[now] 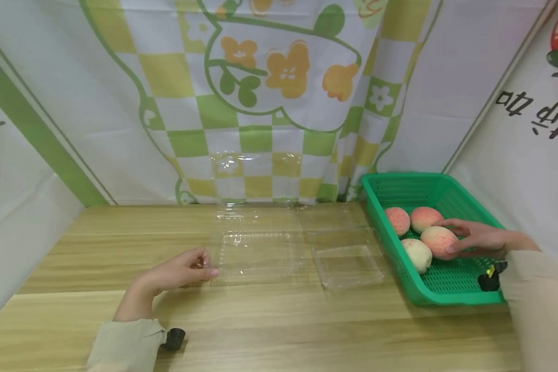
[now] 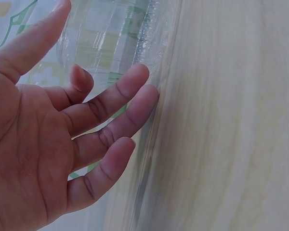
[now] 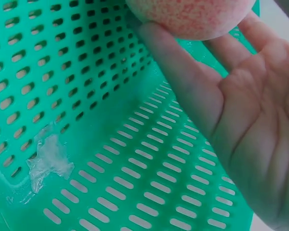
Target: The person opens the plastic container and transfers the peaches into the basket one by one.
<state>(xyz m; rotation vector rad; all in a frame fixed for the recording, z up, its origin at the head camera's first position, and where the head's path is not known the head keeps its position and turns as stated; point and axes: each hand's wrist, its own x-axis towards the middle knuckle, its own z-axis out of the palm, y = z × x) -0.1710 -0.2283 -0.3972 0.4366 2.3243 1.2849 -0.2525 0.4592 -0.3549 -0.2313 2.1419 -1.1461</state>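
Inside the green basket (image 1: 428,298), my right hand (image 1: 481,238) grips a pink and cream peach (image 1: 438,243) between thumb and fingers. The right wrist view shows the same peach (image 3: 197,17) at the top, with the thumb under its near side. Two more pink peaches and a paler one (image 1: 417,256) lie around it in the basket. My left hand (image 1: 179,269) is at the left edge of a clear plastic box (image 1: 256,253) whose lid stands open. In the left wrist view its fingers (image 2: 106,106) are loosely bent, thumb and forefinger apart, holding nothing.
To the right of the box sits a second clear plastic piece (image 1: 349,263), close to the basket's left wall. A patterned curtain (image 1: 279,113) hangs behind the wooden table (image 1: 279,330). Crinkled clear tape (image 3: 50,163) sticks to the inside of the basket.
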